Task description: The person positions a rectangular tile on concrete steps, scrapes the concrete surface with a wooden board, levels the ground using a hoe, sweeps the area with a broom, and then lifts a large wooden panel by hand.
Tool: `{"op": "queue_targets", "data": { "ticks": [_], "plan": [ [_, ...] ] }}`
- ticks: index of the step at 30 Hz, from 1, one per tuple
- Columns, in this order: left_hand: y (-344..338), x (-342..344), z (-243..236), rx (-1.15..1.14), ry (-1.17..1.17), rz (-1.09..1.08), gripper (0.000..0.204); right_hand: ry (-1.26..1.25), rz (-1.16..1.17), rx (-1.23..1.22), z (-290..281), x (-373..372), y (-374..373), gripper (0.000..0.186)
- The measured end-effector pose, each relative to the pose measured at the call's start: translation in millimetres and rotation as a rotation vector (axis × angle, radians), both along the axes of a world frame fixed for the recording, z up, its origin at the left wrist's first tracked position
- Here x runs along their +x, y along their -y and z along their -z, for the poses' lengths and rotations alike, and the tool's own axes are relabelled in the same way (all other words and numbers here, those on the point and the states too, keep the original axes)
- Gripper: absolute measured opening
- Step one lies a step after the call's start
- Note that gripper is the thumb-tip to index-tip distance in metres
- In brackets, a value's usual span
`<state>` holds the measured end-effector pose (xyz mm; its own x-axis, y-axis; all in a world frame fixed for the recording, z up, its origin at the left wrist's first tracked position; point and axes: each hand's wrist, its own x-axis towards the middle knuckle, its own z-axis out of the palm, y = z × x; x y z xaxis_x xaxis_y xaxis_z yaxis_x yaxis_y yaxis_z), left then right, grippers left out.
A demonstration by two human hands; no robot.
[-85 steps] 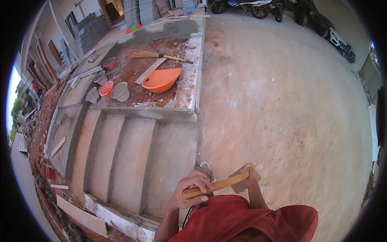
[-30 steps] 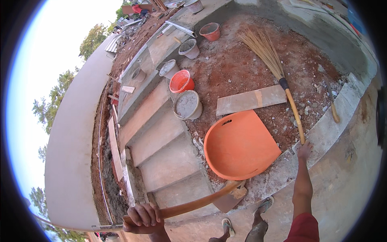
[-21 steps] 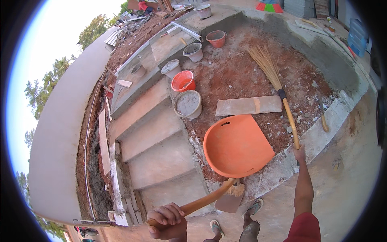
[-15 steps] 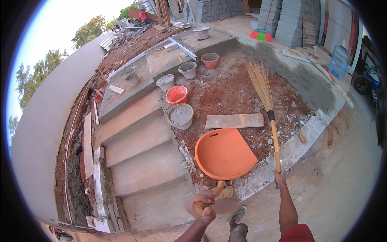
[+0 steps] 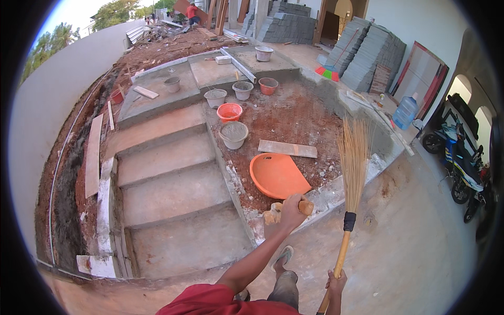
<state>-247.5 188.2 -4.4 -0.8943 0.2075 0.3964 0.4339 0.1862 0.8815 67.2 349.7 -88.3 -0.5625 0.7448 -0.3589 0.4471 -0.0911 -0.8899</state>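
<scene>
My right hand (image 5: 336,283) is closed round the bamboo handle of a stick broom (image 5: 349,220). Its long straw-coloured bristles point up and away from me, above a black binding. My left hand (image 5: 294,211) grips a short wooden-handled tool (image 5: 306,207). The handle's rounded end sticks out to the right of the fist. A pale wooden block and what looks like a flat brown blade show left of the fist; the tool's exact kind is unclear. Just beyond that hand an orange scoop pan (image 5: 278,176) lies on the red soil, apart from the broom.
Concrete steps (image 5: 173,197) rise on the left. Several mortar buckets (image 5: 233,135) line their right side, and a plank (image 5: 287,148) lies behind the pan. Farther off are stacked grey tiles (image 5: 367,52), a blue water jug (image 5: 405,111) and a motorcycle (image 5: 462,157). A person in red (image 5: 192,13) works far back.
The view has shifted. My left hand has swung right with the wooden-handled tool, and its forearm now reaches across. My right hand and the broom have come lower and nearer to me.
</scene>
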Motion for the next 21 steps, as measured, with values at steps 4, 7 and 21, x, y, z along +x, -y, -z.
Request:
{"op": "queue_targets", "data": {
  "ticks": [4, 7, 21],
  "plan": [
    [9, 21, 10, -0.102, 0.02, 0.094, 0.024, -0.107, 0.085, 0.0, -6, 69, 59, 0.021],
    [12, 25, 19, -0.134, 0.01, 0.077, 0.028, -0.208, 0.093, 0.042, -23, 91, 79, 0.02],
    [44, 100, 13, 0.026, 0.063, -0.134, 0.062, -0.453, -0.244, 0.199, -77, 84, 79, 0.026]
  ]
}}
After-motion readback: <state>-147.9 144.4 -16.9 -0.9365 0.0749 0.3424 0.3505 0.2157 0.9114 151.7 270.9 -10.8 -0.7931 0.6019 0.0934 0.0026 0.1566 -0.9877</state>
